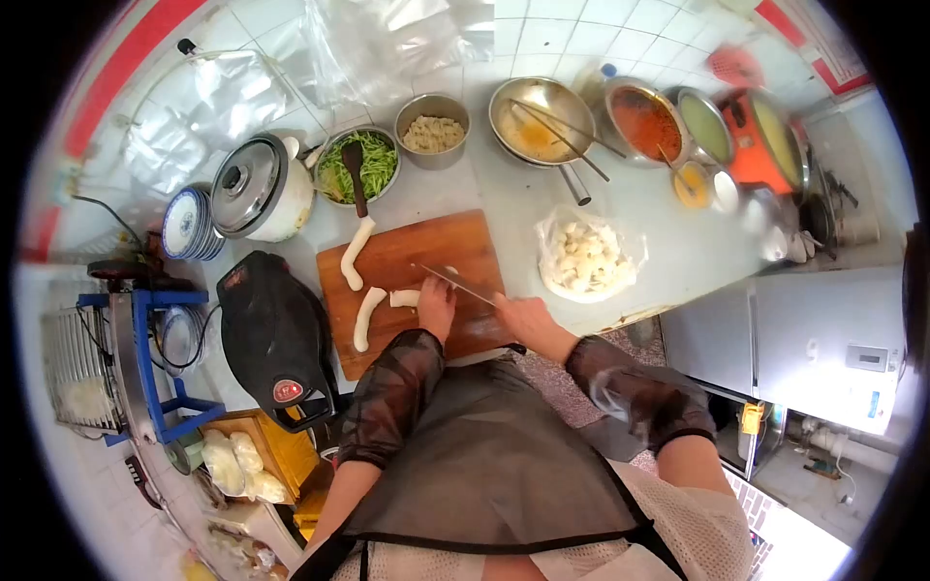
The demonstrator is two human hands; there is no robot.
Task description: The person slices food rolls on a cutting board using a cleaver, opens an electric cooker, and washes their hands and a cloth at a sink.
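Clearly, the right hand (528, 321) was closed round the handle end of a knife (463, 284), its blade reaching past the left hand's fingertips. The left hand (437, 305) was low over the wooden board (417, 250), apart from the right; its grip could not be told. Immediately left of it lay a short white strip (404, 298); farther left, two longer strips (367, 318). Right of both hands: bagged white pieces (588, 254).

Strips, apparently dough, on the cutting board (450, 237)
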